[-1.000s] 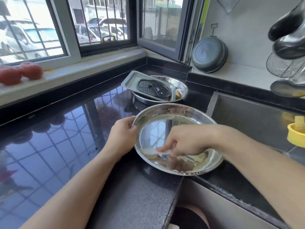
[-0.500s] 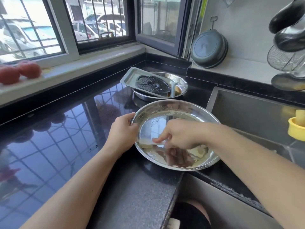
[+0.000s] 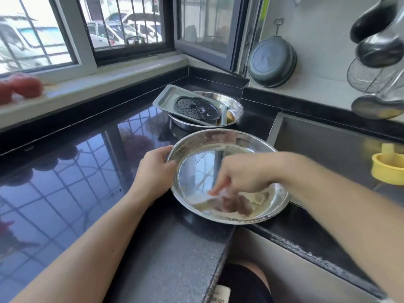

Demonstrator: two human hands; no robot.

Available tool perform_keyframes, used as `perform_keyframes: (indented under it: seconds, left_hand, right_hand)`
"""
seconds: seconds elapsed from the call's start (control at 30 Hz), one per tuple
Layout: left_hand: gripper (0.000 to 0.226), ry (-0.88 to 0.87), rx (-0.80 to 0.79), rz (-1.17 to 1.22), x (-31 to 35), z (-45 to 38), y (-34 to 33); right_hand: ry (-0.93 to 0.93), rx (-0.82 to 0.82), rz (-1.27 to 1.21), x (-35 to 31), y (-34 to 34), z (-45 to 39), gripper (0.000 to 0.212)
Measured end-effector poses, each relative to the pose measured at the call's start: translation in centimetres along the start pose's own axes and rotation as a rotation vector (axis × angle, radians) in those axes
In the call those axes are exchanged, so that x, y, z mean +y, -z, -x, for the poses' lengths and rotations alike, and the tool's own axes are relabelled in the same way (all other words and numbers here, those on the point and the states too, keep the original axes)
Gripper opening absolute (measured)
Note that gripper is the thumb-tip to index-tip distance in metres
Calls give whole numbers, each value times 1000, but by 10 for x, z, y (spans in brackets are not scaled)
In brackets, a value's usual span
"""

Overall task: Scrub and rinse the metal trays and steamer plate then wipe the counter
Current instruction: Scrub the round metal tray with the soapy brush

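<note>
A round metal tray (image 3: 227, 176) sits on the dark bench (image 3: 72, 171) at the inner corner, its right edge reaching over toward the sink (image 3: 328, 145). The left hand (image 3: 156, 171) holds the tray's left rim, thumb over the lip and fingers curled under it, so that grip is clamped on the tray. The right hand (image 3: 242, 176) reaches down into the tray, fingertips bunched around something pale and blurred against the wet bottom (a cloth or sponge, though the blur makes it impossible to tell which); the fingers are curled and drawn together on it. Cloudy, soapy water lies in the near part of the tray.

Just behind, a second round tray (image 3: 231, 106) stands on the bench, and a rectangular tray (image 3: 168, 99) lies tilted across it with a dark perforated steamer plate (image 3: 196, 107) resting inside. These are close to the far rim of the tray being scrubbed but not touching it.

To the right, a yellow cup (image 3: 387, 169) stands at the sink's edge. On the wall hang a dark pan (image 3: 272, 62), a wire strainer (image 3: 367, 77) and ladles (image 3: 380, 47). Red fruit (image 3: 24, 86) rests on the window sill (image 3: 105, 77) at far left. The right forearm crosses over the bench edge and the sink corner, hiding part of the tray's right rim.
</note>
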State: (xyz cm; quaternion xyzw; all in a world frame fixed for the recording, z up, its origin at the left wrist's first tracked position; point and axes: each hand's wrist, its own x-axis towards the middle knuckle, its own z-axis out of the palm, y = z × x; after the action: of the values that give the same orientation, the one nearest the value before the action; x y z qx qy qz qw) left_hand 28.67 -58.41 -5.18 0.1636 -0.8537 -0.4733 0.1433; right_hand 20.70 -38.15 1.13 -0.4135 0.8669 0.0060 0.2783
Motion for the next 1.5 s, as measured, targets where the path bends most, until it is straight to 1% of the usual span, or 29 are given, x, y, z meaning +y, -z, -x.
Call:
perform_keyframes:
  seconds: [0.07,0.1,0.13,0.2,0.27,0.33,0.43,0.57,0.63,0.7,0.73,0.77,0.8,0.9,0.93,1.0,1.03,1.13,1.17,1.2,1.23,1.27,1.3,1.33,1.37,1.4,1.43,1.47,1.5]
  left_hand:
    - [41,15,6,17,0,1,2]
    - [41,19,9,22,0,1,2]
    - [41,19,10,22,1,1,2]
    - [40,20,10,28,2,2,1]
    - [40,24,17,35,2,2,1]
    - [41,21,20,29,1,0,0]
    - [39,12,17,28,1,-1,-1]
    - [38,11,9,38,-1,-2,-2]
    - [38,16,2,48,-1,-2,-2]
    - [38,16,-3,56,-2,-2,-2]
    - [38,15,0,55,-2,-2,-2]
    - [37,14,7,51,-3,-2,-2]
    - [36,15,12,46,-3,-3,-3]
    - [37,15,30,34,-4,-4,-4]
    - [38,16,34,32,-4,-4,-4]
    - [37,18,37,29,-3,-4,-5]
    - [36,17,37,27,-4,-3,-5]
    - [40,26,35,24,-3,-3,-4]
    - [42,28,30,25,-3,-2,-3]
    - [43,30,22,24,-2,-2,-2]
    - [44,27,11,24,-2,-2,-2]
    - [45,22,1,24,-2,-2,-1]
    - [44,18,-5,25,-2,-2,-1]
    - [44,17,-6,25,-1,-1,-1]
    - [44,19,-2,25,-1,-1,-1]
    - [44,22,5,22,0,-1,-1]
    - [43,22,11,21,1,-2,-1]
    - [42,18,20,23,1,-1,-3]
    - [41,14,29,25,0,-1,-4]
  right_hand:
    - [21,103,-43,-5,-3,-20,40]
    - [32,114,-61,-4,-2,-22,40]
    - [44,86,-61,1,-1,-19,39]
    - [36,-54,-35,16,0,-1,40]
    - [-24,-161,47,30,4,22,40]
    - [-137,-192,174,44,12,41,41]
    - [-328,-107,317,57,31,52,44]
    - [-456,152,456,63,46,45,51]
    - [-501,221,488,59,43,38,42]
    - [-503,234,547,49,34,32,23]
    - [-509,211,587,45,29,31,12]
    - [-518,176,599,41,25,32,9]
    - [-523,122,591,37,22,36,9]
    - [-510,-157,660,20,20,55,10]
    - [-505,-227,662,12,20,62,10]
    - [-472,-327,732,-5,18,68,9]
    - [-486,-375,756,-11,18,66,13]
    - [-515,-300,691,-15,22,51,27]
    - [-541,-220,669,-12,21,43,28]
    - [-554,-87,604,-9,18,36,28]
    - [-572,33,551,-2,16,29,23]
    - [-590,127,501,0,18,24,15]
    - [-580,182,491,8,20,19,15]
    - [-577,200,462,9,22,18,20]
    - [-570,200,450,13,23,17,20]
    - [-570,165,453,16,24,18,16]
    - [-532,120,512,17,21,23,11]
    - [-513,39,558,16,18,29,11]
    - [-485,-48,588,12,15,37,16]
